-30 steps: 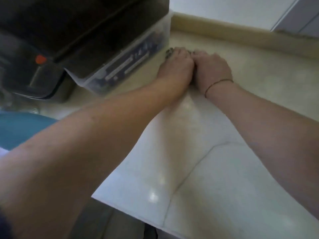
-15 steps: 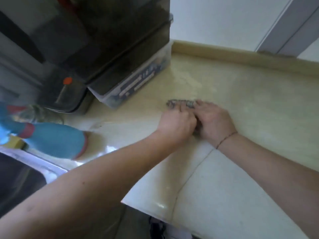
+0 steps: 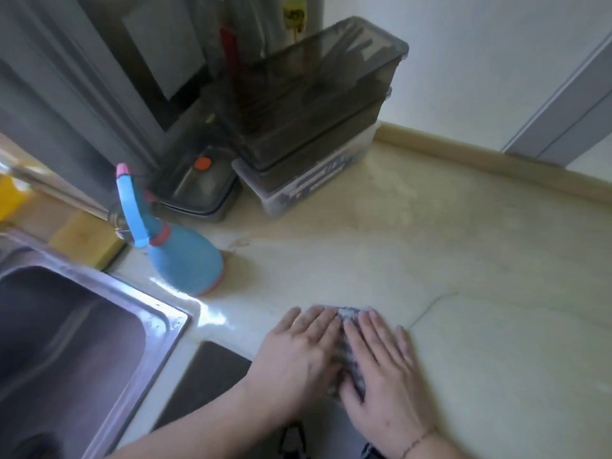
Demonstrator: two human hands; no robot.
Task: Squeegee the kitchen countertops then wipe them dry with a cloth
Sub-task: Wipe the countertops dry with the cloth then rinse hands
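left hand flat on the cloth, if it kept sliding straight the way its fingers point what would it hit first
Probably bare countertop for a long stretch, then the stacked storage boxes near the wall. The left hand points up and slightly right, so the blue spray bottle seems to lie left of that line; depth is unclear.

**Cloth flat on countertop near front edge**

Cloth [image 3: 347,352]: grey, speckled, small. Lies flat on the countertop [image 3: 463,260], close to the front edge, right of the sink cutout. Mostly covered; only a strip shows, running from a far end past the fingertips back toward the front edge. Near end sits at the counter edge; can't tell if it overhangs. Texture looks nubby, detail blurred.

Countertop: pale cream stone, glossy, with faint veining and 1 thin dark line running across the right part. Bright reflections near the sink corner. Surface further back looks duller and slightly yellowed. Beige raised strip along the back wall.
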